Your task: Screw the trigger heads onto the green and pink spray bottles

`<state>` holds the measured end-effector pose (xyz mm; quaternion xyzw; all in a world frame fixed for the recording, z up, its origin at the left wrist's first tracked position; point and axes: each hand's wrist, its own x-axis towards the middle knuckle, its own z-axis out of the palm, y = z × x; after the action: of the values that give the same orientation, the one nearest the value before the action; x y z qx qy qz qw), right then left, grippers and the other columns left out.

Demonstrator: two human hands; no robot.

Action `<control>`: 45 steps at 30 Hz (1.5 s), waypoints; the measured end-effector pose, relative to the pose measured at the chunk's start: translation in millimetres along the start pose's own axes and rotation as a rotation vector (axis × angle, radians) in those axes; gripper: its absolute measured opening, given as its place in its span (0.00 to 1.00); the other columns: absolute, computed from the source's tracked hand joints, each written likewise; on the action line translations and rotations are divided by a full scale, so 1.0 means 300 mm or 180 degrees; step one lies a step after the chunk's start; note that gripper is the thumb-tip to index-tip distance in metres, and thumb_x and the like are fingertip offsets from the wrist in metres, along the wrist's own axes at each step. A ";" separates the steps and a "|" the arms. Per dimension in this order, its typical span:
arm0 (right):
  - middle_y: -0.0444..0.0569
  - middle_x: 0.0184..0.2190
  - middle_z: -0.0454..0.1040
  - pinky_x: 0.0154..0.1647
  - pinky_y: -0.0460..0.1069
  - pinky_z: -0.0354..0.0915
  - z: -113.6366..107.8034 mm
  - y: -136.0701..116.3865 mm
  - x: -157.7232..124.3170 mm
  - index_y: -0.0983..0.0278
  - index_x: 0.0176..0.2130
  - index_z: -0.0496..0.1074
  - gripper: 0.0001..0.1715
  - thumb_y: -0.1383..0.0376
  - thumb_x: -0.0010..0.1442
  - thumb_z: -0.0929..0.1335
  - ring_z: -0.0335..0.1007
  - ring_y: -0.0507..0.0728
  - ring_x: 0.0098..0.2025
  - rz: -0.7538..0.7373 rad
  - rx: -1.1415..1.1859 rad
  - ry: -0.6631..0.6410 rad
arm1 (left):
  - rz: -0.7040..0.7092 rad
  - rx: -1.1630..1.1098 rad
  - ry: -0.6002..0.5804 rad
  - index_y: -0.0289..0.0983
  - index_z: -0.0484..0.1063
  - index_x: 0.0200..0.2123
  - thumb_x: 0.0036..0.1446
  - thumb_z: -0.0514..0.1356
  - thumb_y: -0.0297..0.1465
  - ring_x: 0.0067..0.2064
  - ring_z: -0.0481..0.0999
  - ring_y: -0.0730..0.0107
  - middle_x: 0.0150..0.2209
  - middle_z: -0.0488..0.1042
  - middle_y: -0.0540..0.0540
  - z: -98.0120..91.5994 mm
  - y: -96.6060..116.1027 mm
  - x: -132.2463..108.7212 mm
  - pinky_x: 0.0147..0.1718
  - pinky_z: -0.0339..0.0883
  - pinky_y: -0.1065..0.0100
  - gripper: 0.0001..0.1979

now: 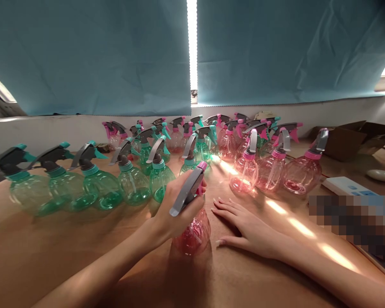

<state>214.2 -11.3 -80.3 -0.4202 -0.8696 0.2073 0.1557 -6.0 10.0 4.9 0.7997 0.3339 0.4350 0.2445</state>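
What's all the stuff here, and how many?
Held spray bottle: one, pink, front centre
Near green bottles: six, green, left row
Near pink bottles: three, pink, right row
Far bottles: uncountable, pink and green, behind
Table: one, brown, underneath
Curtains: two, blue-green, above
Wall: one, white, behind bottles
Cardboard: count unclear, brown, right
Flat thing: one, white-blue, right
Mouse-shaped thing: one, pale, far right
Left hand: one, bare, on held bottle
Right hand: one, bare, on table
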 end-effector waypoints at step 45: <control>0.57 0.69 0.53 0.70 0.65 0.45 -0.020 -0.012 -0.008 0.67 0.66 0.59 0.43 0.43 0.65 0.62 0.44 0.66 0.71 0.0138 -0.0018 -0.0155 | -0.0236 -0.0374 -0.0017 0.38 0.69 0.42 0.57 0.56 0.29 0.31 0.68 0.70 0.35 0.70 0.48 0.012 -0.010 -0.006 0.34 0.65 0.65 0.09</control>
<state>215.9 -13.9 -73.4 -0.4343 -0.8644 0.2184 0.1288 -4.4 10.2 0.1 0.7723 0.3365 0.4423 0.3079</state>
